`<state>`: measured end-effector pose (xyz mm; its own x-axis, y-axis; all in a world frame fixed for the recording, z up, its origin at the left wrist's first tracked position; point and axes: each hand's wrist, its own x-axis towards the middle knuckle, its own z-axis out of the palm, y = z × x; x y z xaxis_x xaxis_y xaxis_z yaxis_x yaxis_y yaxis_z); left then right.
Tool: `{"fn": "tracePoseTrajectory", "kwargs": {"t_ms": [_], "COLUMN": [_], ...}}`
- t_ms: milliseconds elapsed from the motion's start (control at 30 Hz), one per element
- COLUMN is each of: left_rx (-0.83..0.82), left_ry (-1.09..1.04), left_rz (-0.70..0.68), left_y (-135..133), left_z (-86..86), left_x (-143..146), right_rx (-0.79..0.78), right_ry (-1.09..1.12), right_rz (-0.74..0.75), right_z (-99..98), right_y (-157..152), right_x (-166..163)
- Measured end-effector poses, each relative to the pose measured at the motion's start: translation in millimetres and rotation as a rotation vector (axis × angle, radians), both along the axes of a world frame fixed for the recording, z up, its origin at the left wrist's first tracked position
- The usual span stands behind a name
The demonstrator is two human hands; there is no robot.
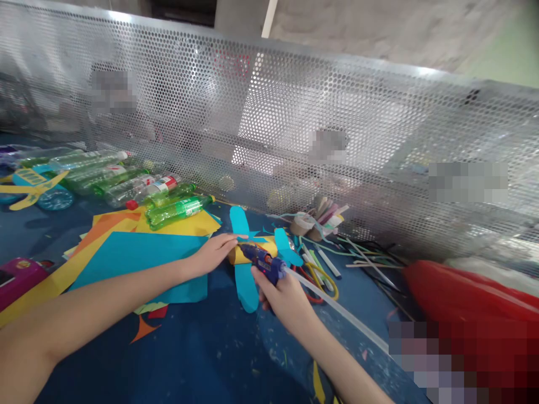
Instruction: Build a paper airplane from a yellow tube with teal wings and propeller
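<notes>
My right hand (283, 297) is closed round a blue hot glue gun (263, 261), its nozzle pointing left at a yellow paper tube (236, 255). A clear glue stick (337, 308) trails from the gun's back to the lower right. My left hand (214, 252) rests on the tube's left end with fingers stretched toward the nozzle. Blue paper wing shapes (245, 280) stick out from the tube, above and below it, on the blue table (189, 348).
Sheets of blue, yellow and orange paper (138, 252) lie left of the hands. Several green plastic bottles (126, 185) sit behind them. Tape rolls and straws (320, 241) lie at the right. A perforated metal screen (295, 123) closes the back. A red object (463, 297) fills the lower right.
</notes>
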<state>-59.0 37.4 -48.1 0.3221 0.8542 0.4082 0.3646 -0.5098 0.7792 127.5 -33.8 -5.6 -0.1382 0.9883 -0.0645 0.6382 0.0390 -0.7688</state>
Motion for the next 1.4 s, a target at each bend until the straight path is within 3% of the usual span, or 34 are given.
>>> {"fn": "tracePoseTrajectory", "kwargs": {"t_ms": [333,633,1133,1400], "left_rx": [-0.016,0.019,0.008,0.055], "left_ry": [-0.005,0.033,0.14,0.153], "left_rz": [-0.01,-0.017,0.114,0.109], "left_y": [-2,-5,-7,-6], "left_z": [2.1,4.6,4.9,2.4], "left_x": [0,0,4,4], "right_rx": [-0.015,-0.035,-0.005,-0.032], "right_ry": [0.009,0.056,0.057,0.038], "right_rz": [-0.061,0.01,-0.079,0.016], "right_z": [10.6,5.8,14.5,11.7], "right_y": [2,0,5,-1], "right_x": [10,0,12,4]}}
